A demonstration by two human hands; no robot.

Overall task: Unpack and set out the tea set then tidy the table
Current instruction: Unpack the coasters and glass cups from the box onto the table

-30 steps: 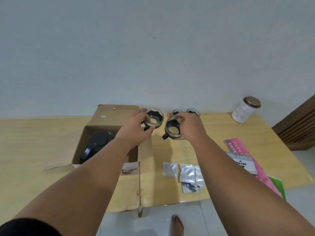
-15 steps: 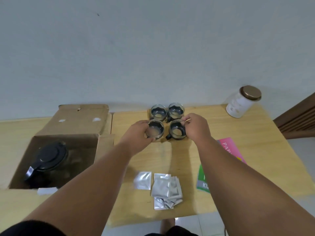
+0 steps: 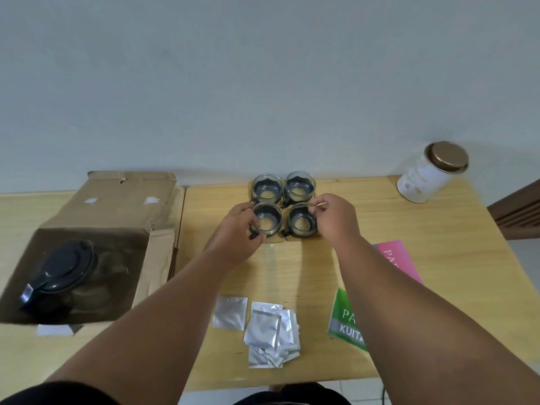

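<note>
From my remote seat I saw four glass cups standing in a tight square toward twelve o'clock on the wooden table (image 3: 380,229), close to the wall. The left hand (image 3: 239,232) curled around the near left cup (image 3: 266,220), thumb and fingers pressed to its rim and side. The right hand (image 3: 333,217) pinched the rim of the near right cup (image 3: 302,221) between thumb and fingertips. Both near cups stood upright; I could not tell whether they rested fully on the table. Just beyond them, toward twelve, the far left cup (image 3: 267,187) and the far right cup (image 3: 300,185) stood untouched, side by side.

At nine o'clock the cardboard box (image 3: 131,200) lay open, and a black-lidded teapot (image 3: 62,268) sat inside it, well apart from the cups. At six o'clock, near the table's front edge, a loose heap of silver sachets (image 3: 267,331) lay flat, with one single sachet (image 3: 229,312) just to their nine o'clock side. A green booklet (image 3: 344,317) lay at about four o'clock, partly hidden by my right forearm, and a pink booklet (image 3: 397,258) showed past it toward three. A white canister (image 3: 426,176) with a bronze lid stood at two o'clock near the far corner.
</note>
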